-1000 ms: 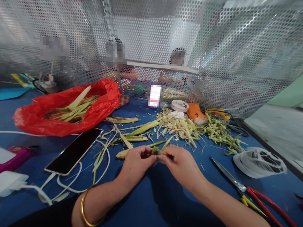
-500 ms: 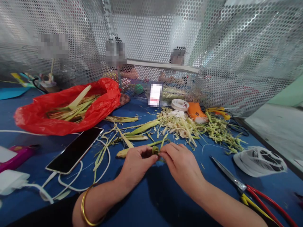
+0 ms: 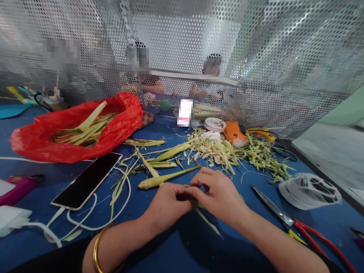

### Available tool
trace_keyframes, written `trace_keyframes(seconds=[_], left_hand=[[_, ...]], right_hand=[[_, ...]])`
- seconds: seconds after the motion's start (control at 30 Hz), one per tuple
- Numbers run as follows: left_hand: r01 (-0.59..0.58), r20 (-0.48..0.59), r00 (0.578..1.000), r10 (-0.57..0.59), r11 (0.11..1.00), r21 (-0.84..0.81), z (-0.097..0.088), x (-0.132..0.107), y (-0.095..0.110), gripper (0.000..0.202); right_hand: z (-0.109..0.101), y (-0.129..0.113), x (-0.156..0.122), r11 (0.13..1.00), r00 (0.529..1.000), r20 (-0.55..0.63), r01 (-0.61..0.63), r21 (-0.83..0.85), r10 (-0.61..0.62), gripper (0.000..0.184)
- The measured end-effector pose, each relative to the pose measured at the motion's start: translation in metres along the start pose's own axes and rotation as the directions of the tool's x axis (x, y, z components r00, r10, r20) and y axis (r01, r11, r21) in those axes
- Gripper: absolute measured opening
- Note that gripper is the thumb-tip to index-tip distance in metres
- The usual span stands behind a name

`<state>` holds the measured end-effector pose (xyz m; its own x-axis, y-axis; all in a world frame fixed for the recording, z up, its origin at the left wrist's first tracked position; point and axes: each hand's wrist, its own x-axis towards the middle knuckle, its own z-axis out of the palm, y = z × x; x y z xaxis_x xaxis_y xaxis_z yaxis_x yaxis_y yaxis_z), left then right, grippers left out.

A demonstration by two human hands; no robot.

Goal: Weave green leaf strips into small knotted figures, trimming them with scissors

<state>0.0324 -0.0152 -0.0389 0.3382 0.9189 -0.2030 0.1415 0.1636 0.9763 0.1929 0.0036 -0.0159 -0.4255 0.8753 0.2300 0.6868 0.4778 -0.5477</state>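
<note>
My left hand (image 3: 167,203) and my right hand (image 3: 218,195) meet at the middle of the blue table (image 3: 176,250), fingers pinched together on a small folded green leaf strip (image 3: 209,224) whose loose end trails down and right below my right hand. The folded part is mostly hidden between the fingers. A gold bangle (image 3: 96,250) sits on my left wrist. Just beyond the hands lies a long green-yellow leaf (image 3: 166,177) among other loose strips.
A red plastic bag (image 3: 71,131) of leaves lies at left, a phone (image 3: 87,180) with white cable beside it. Leaf trimmings (image 3: 227,149), an orange tool (image 3: 234,136) and tape roll (image 3: 215,124) lie behind. Red-handled scissors (image 3: 292,223) and a white bag (image 3: 309,189) are at right. Perforated screen (image 3: 256,57) stands behind; people sit beyond.
Both hands have drawn slightly nearer and lower. The leaf tip that stood up between the fingers is folded down, and a strip end now trails below my right hand.
</note>
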Motion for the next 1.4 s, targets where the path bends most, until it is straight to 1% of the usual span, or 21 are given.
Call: trace_keyframes(seconds=[0.07, 0.17, 0.23, 0.3, 0.37, 0.47, 0.53, 0.57, 0.6, 0.67, 0.73, 0.8, 0.9, 1.07, 1.17, 1.23, 1.33, 1.4], left_hand=[[0.022, 0.021, 1.0, -0.022, 0.999, 0.044, 0.001, -0.001, 0.001, 0.018], [0.039, 0.069, 0.997, -0.044, 0.997, 0.072, 0.0, -0.002, 0.0, 0.018], [0.036, 0.104, 0.994, -0.044, 0.996, 0.08, -0.002, -0.002, 0.0, 0.017], [0.031, 0.124, 0.991, -0.043, 0.995, 0.095, -0.003, -0.002, 0.0, 0.016], [0.025, 0.142, 0.989, -0.043, 0.991, 0.13, -0.004, -0.003, 0.0, 0.016], [0.018, 0.169, 0.984, -0.054, 0.978, 0.21, -0.002, -0.005, -0.001, 0.016], [-0.003, 0.192, 0.98, -0.051, 0.963, 0.268, 0.001, -0.007, -0.003, 0.017], [-0.018, 0.206, 0.978, -0.043, 0.958, 0.286, 0.002, -0.008, -0.003, 0.018], [-0.034, 0.221, 0.975, -0.034, 0.955, 0.296, 0.002, -0.008, -0.003, 0.02], [-0.052, 0.235, 0.972, -0.017, 0.956, 0.287, 0.002, -0.008, -0.001, 0.022], [-0.047, 0.22, 0.975, -0.011, 0.966, 0.254, 0.0, -0.007, 0.002, 0.023], [-0.035, 0.21, 0.978, -0.009, 0.978, 0.207, -0.002, -0.006, 0.007, 0.023], [0.0, 0.221, 0.975, -0.03, 0.991, 0.134, -0.003, -0.005, 0.011, 0.023], [0.029, 0.257, 0.965, -0.047, 0.997, 0.075, -0.003, -0.003, 0.009, 0.022], [0.096, 0.223, 0.97, -0.092, 0.995, -0.007, -0.003, -0.002, 0.007, 0.018], [0.148, 0.195, 0.972, -0.133, 0.987, -0.063, -0.004, -0.002, 0.007, 0.017], [0.199, 0.155, 0.972, -0.176, 0.969, -0.146, -0.005, -0.002, 0.007, 0.023], [0.22, 0.103, 0.973, -0.205, 0.961, -0.166, -0.004, -0.003, 0.006, 0.029]], right_hand=[[0.002, 0.002, 0.001, 0.991, 0.995, 0.075, -0.073, 0.11, 0.065, 0.012], [0.004, 0.003, 0.003, 0.948, 0.986, 0.09, -0.157, 0.278, 0.137, 0.012], [0.005, 0.001, 0.004, 0.893, 0.977, 0.099, -0.212, 0.397, 0.188, 0.014], [0.005, 0.0, 0.003, 0.829, 0.962, 0.133, -0.272, 0.49, 0.237, 0.017], [0.006, -0.002, 0.002, 0.802, 0.955, 0.154, -0.295, 0.52, 0.252, 0.018], [0.009, -0.002, 0.001, 0.851, 0.967, 0.129, -0.253, 0.46, 0.218, 0.016], [0.011, -0.001, 0.0, 0.855, 0.967, 0.127, -0.254, 0.452, 0.221, 0.017], [0.011, -0.001, 0.001, 0.83, 0.962, 0.133, -0.273, 0.487, 0.238, 0.018], [0.01, -0.001, 0.002, 0.784, 0.954, 0.14, -0.299, 0.544, 0.267, 0.019], [0.008, -0.001, 0.004, 0.658, 0.932, 0.144, -0.339, 0.672, 0.332, 0.02], [0.005, -0.003, 0.006, 0.55, 0.912, 0.129, -0.342, 0.762, 0.388, 0.02], [0.003, -0.004, 0.007, 0.504, 0.902, 0.114, -0.333, 0.797, 0.416, 0.02], [0.003, -0.004, 0.007, 0.513, 0.915, 0.086, -0.297, 0.805, 0.395, 0.021], [0.007, -0.003, 0.004, 0.595, 0.936, -0.012, -0.215, 0.774, 0.353, 0.02], [0.01, -0.001, 0.001, 0.638, 0.944, -0.053, -0.177, 0.749, 0.325, 0.019], [0.013, 0.001, 0.0, 0.662, 0.945, -0.048, -0.189, 0.726, 0.323, 0.017], [0.017, 0.003, -0.002, 0.678, 0.946, -0.012, -0.224, 0.7, 0.325, 0.017], [0.02, 0.003, -0.004, 0.689, 0.954, -0.005, -0.212, 0.693, 0.299, 0.017]])
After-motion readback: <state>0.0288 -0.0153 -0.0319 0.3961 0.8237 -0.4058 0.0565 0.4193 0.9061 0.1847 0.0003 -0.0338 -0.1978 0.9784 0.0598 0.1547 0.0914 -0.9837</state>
